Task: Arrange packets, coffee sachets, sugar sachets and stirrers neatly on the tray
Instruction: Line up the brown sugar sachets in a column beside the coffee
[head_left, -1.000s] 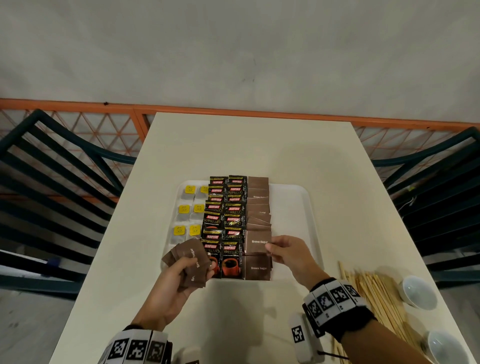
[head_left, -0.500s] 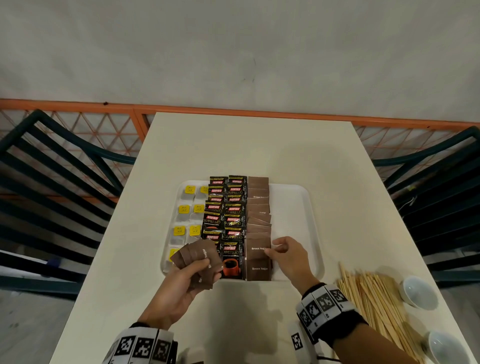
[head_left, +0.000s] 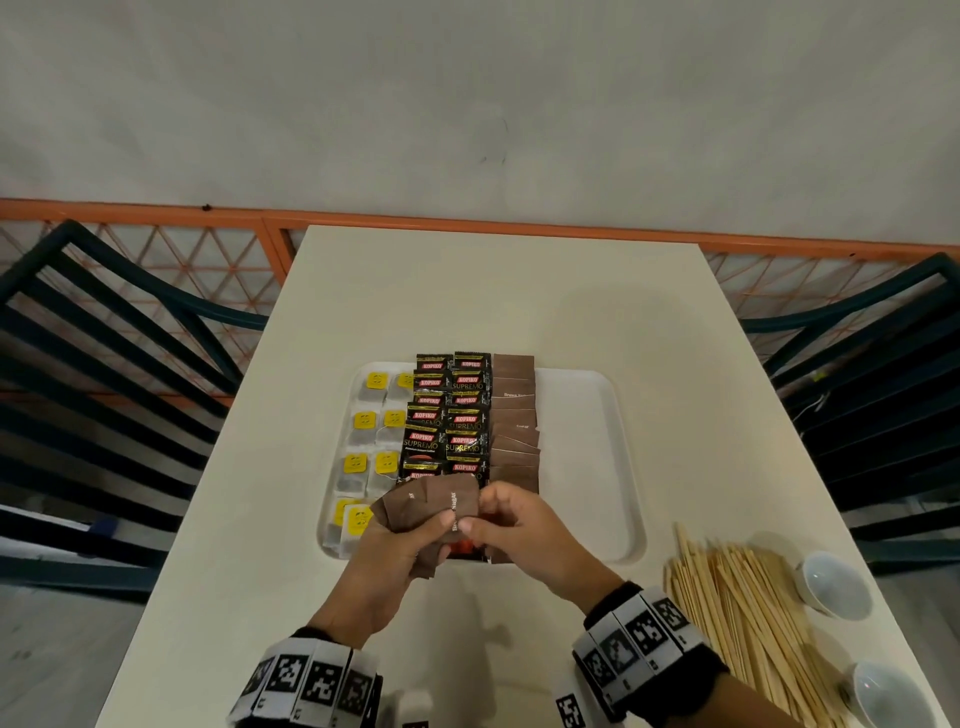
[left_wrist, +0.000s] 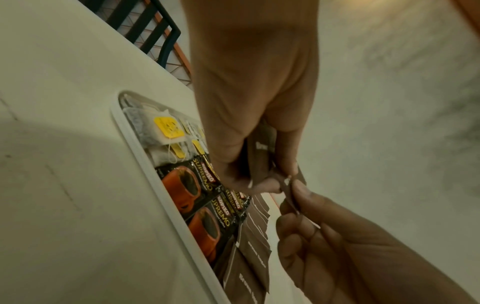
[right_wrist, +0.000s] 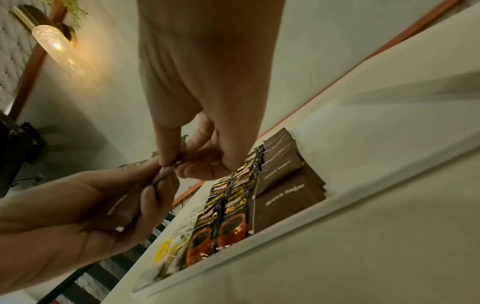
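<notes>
While L hand grips fanned sugar sachets above tray, R hand pinches one's edge.

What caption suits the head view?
Left hand holds fanned brown sugar sachets; right hand pinches one above the tray.

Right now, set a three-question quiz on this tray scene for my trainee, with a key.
1. True or false: the stirrers lie on the tray.
2. Which lies between the tea bags and the sugar column? A) bowls B) coffee sachets C) stirrers
3. What does the left hand hold, and what is the right hand doing to it?

Key:
1. False; they lie on the table, right of the tray, beside two bowls.
2. B.
3. A fan of sugar sachets; the right hand pinches one of them.
</notes>
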